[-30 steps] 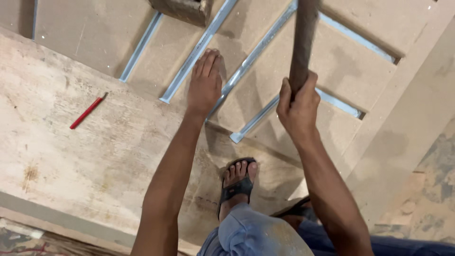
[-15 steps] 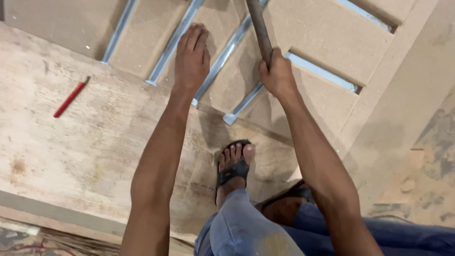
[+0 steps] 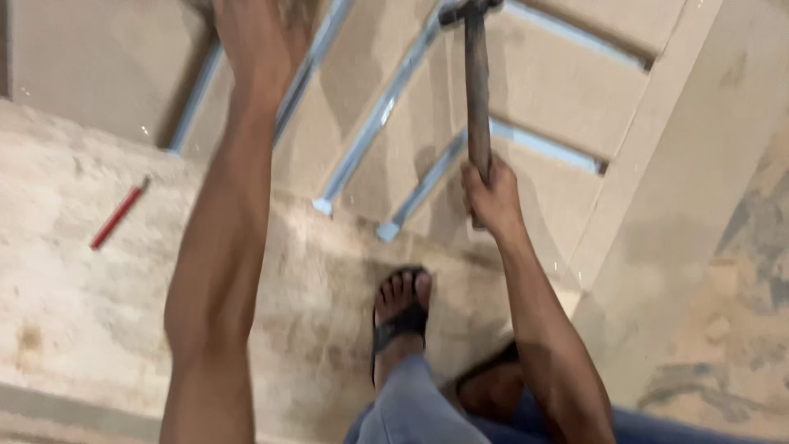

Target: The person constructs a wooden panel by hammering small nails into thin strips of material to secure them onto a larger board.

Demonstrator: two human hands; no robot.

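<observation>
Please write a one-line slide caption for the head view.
Right hand grips a hammer over metal strips on a board; left hand presses beside them.

A single head camera looks steeply down from close above, past both forearms, onto the board (image 3: 99, 329) and floor (image 3: 723, 329).

Both forearms are bare — no sleeves, watch or bands show on either. The right hand (image 3: 493, 197) sits toward two o'clock of the foot (image 3: 400, 298), which wears a black open-toed sandal (image 3: 397, 322) with a broad strap. At six o'clock — grey-blue trousers (image 3: 411, 407) over the knees.
</observation>
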